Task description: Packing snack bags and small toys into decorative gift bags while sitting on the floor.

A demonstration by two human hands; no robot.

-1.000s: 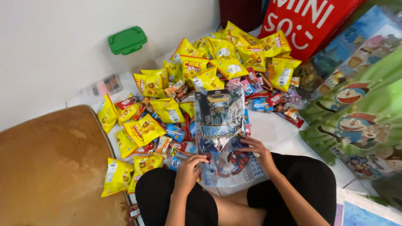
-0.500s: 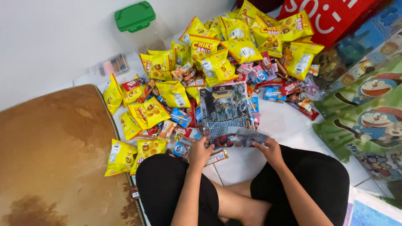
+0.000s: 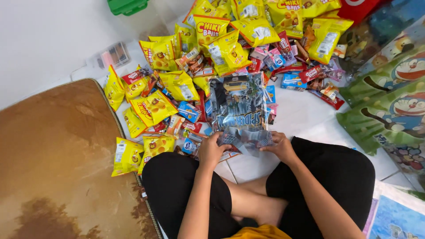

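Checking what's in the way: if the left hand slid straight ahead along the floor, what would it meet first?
Probably the printed plastic bag the left hand already grips; just beyond lie small snack packets. Depth is unclear.

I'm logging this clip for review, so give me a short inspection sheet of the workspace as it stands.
Surface: white tiled floor, partly bare in front of the knees.
Job's things: printed plastic bag lies flat, its near edge folded in both hands.
Clutter: heap of yellow snack packets and small red and blue sweets.
Grips: left hand and right hand each pinch the bag's near edge.
Cables: nothing seen.
Surroundings: brown rug on the left, cartoon-print bags on the right, green-lidded container by the white wall.
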